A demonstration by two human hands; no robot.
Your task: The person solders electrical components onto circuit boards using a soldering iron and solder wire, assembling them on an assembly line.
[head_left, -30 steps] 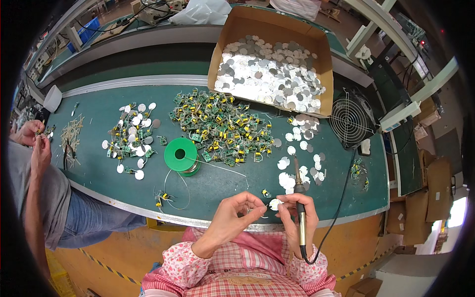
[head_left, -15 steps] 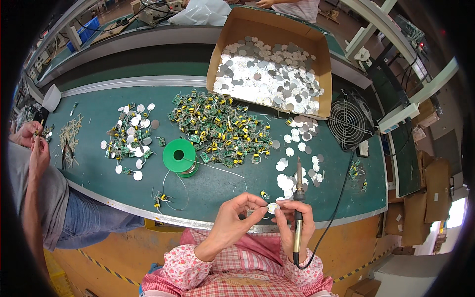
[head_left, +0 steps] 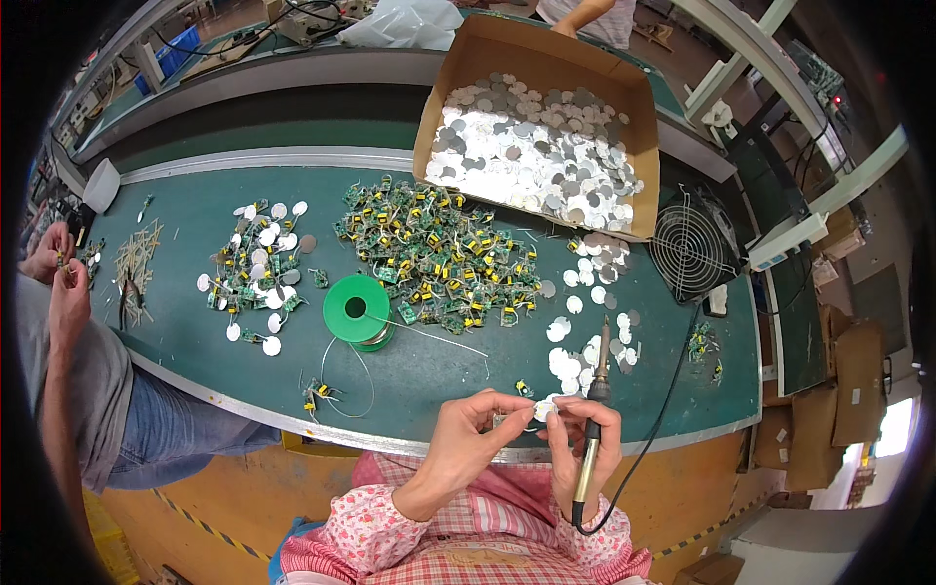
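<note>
Close to the table's front edge, my left hand (head_left: 470, 437) pinches the left side of a round white disc (head_left: 543, 410) between thumb and forefinger. My right hand (head_left: 585, 444) has its fingertips on the disc's right side and also grips a soldering iron (head_left: 588, 453), whose tip points up and away from me. What lies under the disc is mostly hidden by my fingers. A small green circuit board with a yellow part (head_left: 524, 388) rests just beyond the disc. A green spool of solder wire (head_left: 357, 312) stands to the left, its loose end trailing rightward.
A big heap of circuit boards (head_left: 439, 249) covers the middle. Behind it stands a cardboard box (head_left: 639, 132) of discs. Loose discs (head_left: 565, 363) lie beyond my right hand, near a fan (head_left: 694, 244) and the iron's cord (head_left: 666, 390). Another person's hands (head_left: 60, 263) work at far left.
The soldering iron's tip has swung slightly to the right. Both hands stay together at the disc, and the whole view has shifted a little. At far left the other person's hands moved slightly.
</note>
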